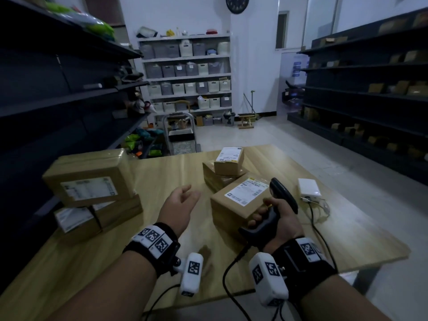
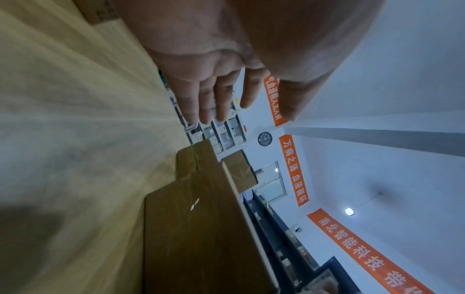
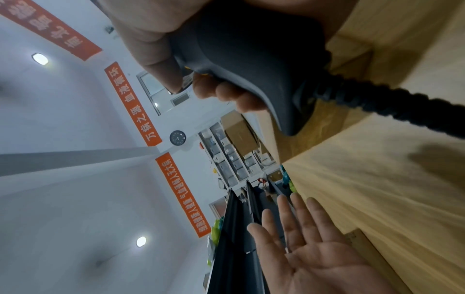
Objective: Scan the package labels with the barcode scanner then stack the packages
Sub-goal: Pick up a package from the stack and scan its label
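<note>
Between hands: labelled package (image 1: 240, 200), long axis running away; right hand (image 1: 275, 218) grips scanner (image 1: 281, 198) beside it; left hand (image 1: 180, 205) empty, fingers relaxed.

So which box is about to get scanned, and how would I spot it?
Look at the wooden table, near the right hand gripping the black scanner. The nearest box lies just left of it, alone, white label up, unlike the stacked ones behind.

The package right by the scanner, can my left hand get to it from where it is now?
Probably yes. The left hand hovers open beside the package, with only bare table between them; the right hand holds the scanner on its other side.
</note>
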`<state>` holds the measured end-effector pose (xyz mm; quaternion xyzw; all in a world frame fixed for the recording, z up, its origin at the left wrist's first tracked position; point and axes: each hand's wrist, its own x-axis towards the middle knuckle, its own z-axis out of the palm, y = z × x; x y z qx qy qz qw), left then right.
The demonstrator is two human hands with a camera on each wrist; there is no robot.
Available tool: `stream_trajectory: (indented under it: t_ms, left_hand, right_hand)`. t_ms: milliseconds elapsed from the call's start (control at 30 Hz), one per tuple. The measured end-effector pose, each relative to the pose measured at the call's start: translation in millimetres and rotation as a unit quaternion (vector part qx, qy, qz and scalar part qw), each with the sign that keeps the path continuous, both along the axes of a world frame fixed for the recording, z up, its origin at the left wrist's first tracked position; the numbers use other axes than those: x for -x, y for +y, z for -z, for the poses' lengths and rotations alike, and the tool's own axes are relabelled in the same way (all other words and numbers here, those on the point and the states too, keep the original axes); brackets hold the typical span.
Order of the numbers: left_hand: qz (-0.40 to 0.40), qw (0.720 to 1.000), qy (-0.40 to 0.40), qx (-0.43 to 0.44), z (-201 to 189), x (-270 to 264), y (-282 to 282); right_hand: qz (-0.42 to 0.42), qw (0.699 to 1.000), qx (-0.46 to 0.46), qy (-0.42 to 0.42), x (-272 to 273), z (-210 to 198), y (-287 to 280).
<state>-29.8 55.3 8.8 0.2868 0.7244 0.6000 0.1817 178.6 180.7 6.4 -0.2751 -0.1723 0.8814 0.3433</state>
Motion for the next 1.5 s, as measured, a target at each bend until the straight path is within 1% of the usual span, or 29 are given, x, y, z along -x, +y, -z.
stream_trajectory:
  t_ms: [100, 167, 267, 333, 467, 567, 667, 733, 800, 867, 967, 1033, 1067, 1133, 1267, 1400, 1500]
  left_hand:
    - [-0.037, 0.998, 0.009, -0.040, -14, 13, -24]
    - [-0.058, 0.996, 0.011, -0.068, -24, 24, -40]
    - [-0.108, 0.990, 0.037, -0.079, -37, 41, -67]
    - [-0.144, 0.984, 0.040, -0.093, -43, 55, -85]
    - [-0.236, 0.963, 0.040, -0.126, -54, 87, -117]
    - [-0.310, 0.940, 0.028, -0.142, -64, 117, -136]
    - [-0.374, 0.920, 0.047, -0.106, -73, 153, -154]
    - [-0.399, 0.913, 0.053, -0.071, -76, 181, -164]
    - [-0.401, 0.915, 0.037, -0.040, -75, 206, -172]
    - [-0.386, 0.922, 0.009, -0.026, -71, 224, -178]
    - [-0.346, 0.937, -0.029, -0.038, -53, 250, -180]
    - [-0.323, 0.945, -0.043, -0.030, -33, 272, -178]
    - [-0.312, 0.949, -0.049, -0.023, -29, 274, -178]
    - [-0.287, 0.955, -0.066, -0.026, -28, 268, -179]
    - [-0.266, 0.958, -0.084, -0.059, -31, 240, -179]
    - [-0.266, 0.959, -0.046, -0.087, -33, 217, -179]
    - [-0.259, 0.957, -0.014, -0.132, -33, 204, -180]
  right_hand:
    - [-0.007, 0.999, -0.041, -0.013, 17, -13, -15]
    - [-0.031, 0.997, -0.059, -0.025, 31, -20, -25]
    - [-0.068, 0.993, -0.085, -0.043, 53, -33, -41]
    - [-0.101, 0.988, -0.105, -0.049, 70, -41, -52]
    - [-0.163, 0.974, -0.148, -0.048, 111, -55, -68]
    - [-0.176, 0.967, -0.177, -0.044, 152, -61, -72]
    - [-0.194, 0.954, -0.214, -0.081, 192, -69, -72]
    - [-0.202, 0.945, -0.238, -0.101, 213, -70, -71]
    - [-0.207, 0.936, -0.262, -0.115, 232, -66, -69]
    - [-0.207, 0.933, -0.270, -0.120, 248, -60, -68]
    - [-0.206, 0.931, -0.277, -0.120, 270, -52, -67]
    - [-0.213, 0.929, -0.283, -0.112, 282, -50, -68]
    - [-0.217, 0.926, -0.289, -0.110, 287, -51, -71]
    - [-0.222, 0.922, -0.298, -0.113, 297, -52, -77]
    - [-0.238, 0.914, -0.304, -0.125, 305, -49, -86]
    - [-0.227, 0.916, -0.308, -0.121, 297, -45, -87]
    - [-0.206, 0.921, -0.308, -0.122, 283, -41, -79]
